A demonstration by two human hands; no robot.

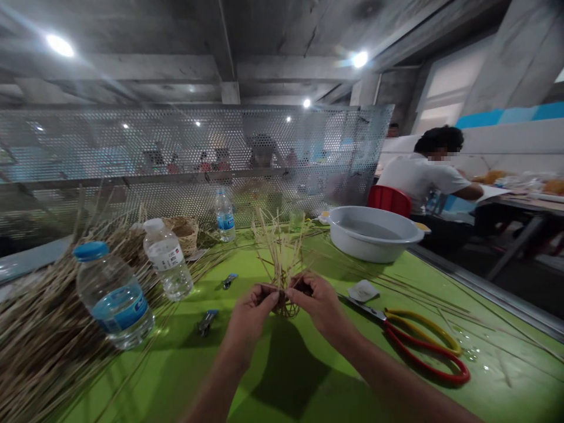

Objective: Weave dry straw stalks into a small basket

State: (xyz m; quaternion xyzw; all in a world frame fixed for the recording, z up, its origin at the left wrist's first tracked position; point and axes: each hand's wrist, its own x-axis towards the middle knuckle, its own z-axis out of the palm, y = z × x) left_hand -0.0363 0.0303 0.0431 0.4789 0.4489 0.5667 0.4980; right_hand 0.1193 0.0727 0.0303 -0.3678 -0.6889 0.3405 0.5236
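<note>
A small woven straw piece (287,309) stands at the middle of the green table, with long loose strands fanning upward from it. On its left side my left hand (255,306) is closed, thumb and fingers pinching the weave. My right hand (314,296) pinches it from the right, its thumb close to the left thumb. The fingertips partly hide the weave. Scissors (388,322) with one red and one yellow handle lie right of my right hand. Two small metal clips (208,322) (229,281) lie to the left.
Straw (39,329) is heaped at the left beside three bottles (118,311) and a basket (187,235). A grey basin (374,235) stands at the back right, near loose strands and a crumpled tissue (363,290). Behind is a perforated screen (176,153); a person (409,176) sits at the right.
</note>
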